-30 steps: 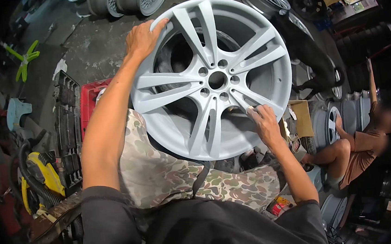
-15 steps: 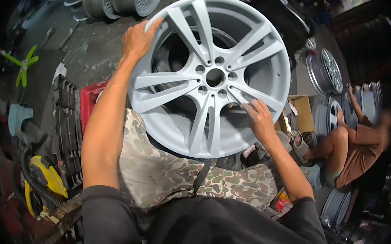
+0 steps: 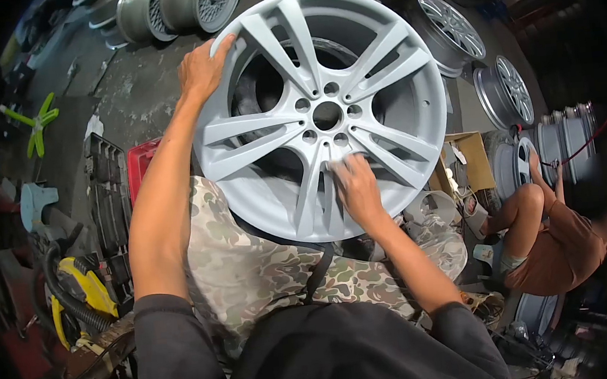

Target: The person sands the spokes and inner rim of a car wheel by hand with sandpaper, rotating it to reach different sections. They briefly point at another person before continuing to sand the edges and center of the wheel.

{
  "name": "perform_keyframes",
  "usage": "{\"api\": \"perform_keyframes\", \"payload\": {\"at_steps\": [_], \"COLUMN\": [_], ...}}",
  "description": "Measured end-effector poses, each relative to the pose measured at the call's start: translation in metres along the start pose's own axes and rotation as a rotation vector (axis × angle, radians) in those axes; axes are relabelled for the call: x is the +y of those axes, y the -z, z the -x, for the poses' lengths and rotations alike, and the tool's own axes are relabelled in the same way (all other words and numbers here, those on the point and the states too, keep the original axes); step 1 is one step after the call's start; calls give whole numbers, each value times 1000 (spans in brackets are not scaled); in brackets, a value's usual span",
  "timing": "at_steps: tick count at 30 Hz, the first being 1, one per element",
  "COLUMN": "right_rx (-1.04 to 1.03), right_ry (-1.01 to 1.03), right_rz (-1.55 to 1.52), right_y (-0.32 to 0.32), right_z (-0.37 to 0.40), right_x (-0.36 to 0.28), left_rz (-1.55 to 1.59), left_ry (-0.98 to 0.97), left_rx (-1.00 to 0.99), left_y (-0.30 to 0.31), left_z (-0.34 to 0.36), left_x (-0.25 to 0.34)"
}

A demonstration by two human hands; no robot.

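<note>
A large light-grey wheel rim (image 3: pixel 258 126) with paired spokes leans in front of me, its face toward me. My left hand (image 3: pixel 202 67) is closed round the upper left edge of the rim, thumb over the lip. On the lower spoke pair, just below the hub, rests my right hand (image 3: pixel 358 190), its fingers bent together and slightly blurred. Whether something small is under those fingertips is hidden. Camouflage-patterned cloth (image 3: pixel 252 266) covers my legs below the wheel. Behind the spokes a dark round shape, like a tyre, shows partly.
A person in a brown shirt (image 3: pixel 565 246) crouches at the right beside several wheels (image 3: pixel 567 145). A cardboard box (image 3: pixel 476 163) stands right of my wheel. At left are a yellow-and-black tool (image 3: pixel 88 284), a black grille (image 3: pixel 108 199) and a green star-shaped base (image 3: pixel 39 124).
My right hand has moved left from the lower right spoke to the bottom spokes. My left hand keeps its hold on the rim. The view has shifted slightly.
</note>
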State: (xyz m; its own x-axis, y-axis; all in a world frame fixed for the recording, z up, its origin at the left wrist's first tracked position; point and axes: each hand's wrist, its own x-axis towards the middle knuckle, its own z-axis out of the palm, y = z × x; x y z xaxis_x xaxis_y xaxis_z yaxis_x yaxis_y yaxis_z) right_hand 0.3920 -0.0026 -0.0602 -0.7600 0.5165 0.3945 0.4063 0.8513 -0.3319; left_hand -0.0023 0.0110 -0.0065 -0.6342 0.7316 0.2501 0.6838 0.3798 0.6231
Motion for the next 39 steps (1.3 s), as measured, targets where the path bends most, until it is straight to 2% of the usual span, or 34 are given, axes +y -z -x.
{"api": "perform_keyframes", "payload": {"at_steps": [1,3,4,6,10,15,17,18,20,21,25,28,29,30,34,35,36,38,39], "right_rx": [10,31,37,45,5,102,-9,-1,-13,-84,-118,-61,-277,-381,-256,-311,-301,-407,-539], "right_ry": [-2,-142,-137,-2,-128,-120,-98,-93,151,170,105,296,337,382,330,223,228,476,501], "right_rz": [1,-34,-36,47,-83,-74,6,7,-26,-47,36,33,24,73,121,147,149,11,67], "right_y": [-12,-31,-30,-21,4,-24,-30,-31,-29,-29,-24,-19,-16,-4,-7,-6,-9,-15,-8], "right_z": [-17,-43,-39,-14,36,-30,-49,-46,-15,-7,-39,-44,-35,-31,-66,-77,-77,-61,-55], "right_x": [8,20,17,3,-20,7,7,2,-15,-20,20,15,7,-8,27,28,25,13,-4], "left_rz": [-13,-31,-46,-54,-42,-28,-58,-62,-59,-43,-46,-70,-57,-52,-52,-57,-59,-51,-27], "left_ry": [-3,6,18,1,10,-36,-19,-22,-8,-13,-18,-23,-17,-15,-16,-19,-25,-25,-8], "left_rx": [-6,11,26,33,22,35,38,50,57,48,52,57,69,68,37,58,68,90,52], "left_y": [1,2,3,2,4,0,2,-1,-2,1,1,2,0,0,1,1,1,-3,0], "left_z": [0,4,4,1,5,1,2,-1,0,2,6,4,4,5,6,6,4,4,5], "left_x": [0,1,1,1,5,0,-2,-5,-5,-1,3,2,1,3,4,4,2,-1,3]}}
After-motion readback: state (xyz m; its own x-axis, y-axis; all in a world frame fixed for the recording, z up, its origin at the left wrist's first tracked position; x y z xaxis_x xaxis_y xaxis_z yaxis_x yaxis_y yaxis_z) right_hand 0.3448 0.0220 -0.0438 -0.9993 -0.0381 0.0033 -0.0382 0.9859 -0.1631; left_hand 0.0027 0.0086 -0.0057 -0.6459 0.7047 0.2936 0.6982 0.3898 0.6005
